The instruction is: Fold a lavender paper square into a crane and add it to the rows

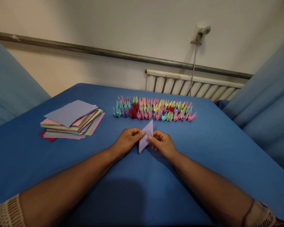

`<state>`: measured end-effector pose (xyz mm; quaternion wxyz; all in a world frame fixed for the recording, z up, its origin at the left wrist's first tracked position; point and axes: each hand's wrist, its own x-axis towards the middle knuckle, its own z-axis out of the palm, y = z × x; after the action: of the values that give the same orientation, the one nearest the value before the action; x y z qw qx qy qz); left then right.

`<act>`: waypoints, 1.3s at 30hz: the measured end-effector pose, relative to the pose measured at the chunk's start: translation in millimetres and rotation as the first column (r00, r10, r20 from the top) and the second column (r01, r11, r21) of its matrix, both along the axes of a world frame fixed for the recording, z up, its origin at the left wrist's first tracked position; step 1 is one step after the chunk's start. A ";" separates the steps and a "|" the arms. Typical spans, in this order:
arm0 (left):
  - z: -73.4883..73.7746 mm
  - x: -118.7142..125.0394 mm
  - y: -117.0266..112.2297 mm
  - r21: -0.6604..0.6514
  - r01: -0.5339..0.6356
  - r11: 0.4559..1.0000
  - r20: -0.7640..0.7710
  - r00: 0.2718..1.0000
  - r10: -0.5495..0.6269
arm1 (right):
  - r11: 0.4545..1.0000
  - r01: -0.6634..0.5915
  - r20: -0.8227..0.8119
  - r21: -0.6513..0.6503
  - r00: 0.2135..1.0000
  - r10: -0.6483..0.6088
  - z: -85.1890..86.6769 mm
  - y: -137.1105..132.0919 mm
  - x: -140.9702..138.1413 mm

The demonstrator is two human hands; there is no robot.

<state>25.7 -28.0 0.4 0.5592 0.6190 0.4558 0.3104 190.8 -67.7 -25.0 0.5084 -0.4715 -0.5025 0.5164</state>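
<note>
A lilac sheet of origami paper [145, 137], folded into a narrow diamond, is held up between both hands above the blue table. My left hand [128, 140] pinches its left edge, thumb on the near face. From the other side my right hand [163, 143] grips the right edge, its thumb also pressed on the paper. Fingers behind the paper are partly hidden. Just beyond my hands stand rows of small folded paper cranes [153, 108] in pink, red, teal, yellow and other colours.
A loose stack of coloured paper sheets [72, 118] lies at the left of the blue-covered table [104, 195]. Blue curtains [269, 104] hang at both sides. Behind the table are a metal rail [104, 53], a radiator [194, 83] and a wall socket with a plugged-in cord [198, 35].
</note>
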 end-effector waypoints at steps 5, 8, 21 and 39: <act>2.9 0.6 -3.2 -0.066 0.034 0.997 0.073 0.997 -0.029 | 0.998 0.024 -0.052 -0.051 0.998 -0.026 -0.9 2.4 -1.7; 4.2 0.7 -4.8 -0.097 0.055 0.994 0.116 0.992 -0.043 | 0.997 0.027 -0.066 -0.074 0.997 -0.032 -1.2 3.1 -1.9; 2.0 0.7 -1.2 -0.047 0.110 0.993 0.037 0.993 -0.109 | 0.992 0.123 0.008 0.022 0.992 -0.123 -4.6 1.8 3.6; 0.5 1.2 -4.3 -0.090 0.024 0.996 0.066 0.998 -0.018 | 0.995 0.077 -0.029 0.060 0.997 -0.076 -6.4 1.4 0.0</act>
<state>26.9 -32.2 1.0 0.6046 0.5872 0.4445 0.3036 190.7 -66.3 -31.4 0.5487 -0.4675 -0.4928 0.4873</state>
